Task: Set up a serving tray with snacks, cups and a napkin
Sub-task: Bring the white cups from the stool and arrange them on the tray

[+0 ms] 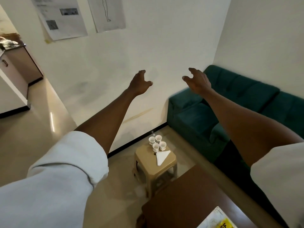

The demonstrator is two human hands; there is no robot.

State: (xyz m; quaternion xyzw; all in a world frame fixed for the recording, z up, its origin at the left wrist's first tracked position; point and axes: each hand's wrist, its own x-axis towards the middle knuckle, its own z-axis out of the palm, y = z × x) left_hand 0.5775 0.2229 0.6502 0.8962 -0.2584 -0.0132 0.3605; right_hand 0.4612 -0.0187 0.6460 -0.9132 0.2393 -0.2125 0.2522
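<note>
Several small white cups (157,143) stand grouped at the far end of a beige plastic stool (171,163) on the floor. A folded white napkin (162,156) lies on the stool just in front of them. Both my arms stretch forward at chest height, well above the stool. My left hand (139,83) is held out before the white wall with fingers spread and empty. My right hand (198,80) is also held out, fingers apart, holding nothing. No tray shows in this view.
A dark brown table (185,199) sits at the lower right with a white and yellow packet (217,219) on its near edge. A green sofa (230,102) fills the right corner. A cabinet (18,66) stands at the far left; papers (60,17) hang on the wall.
</note>
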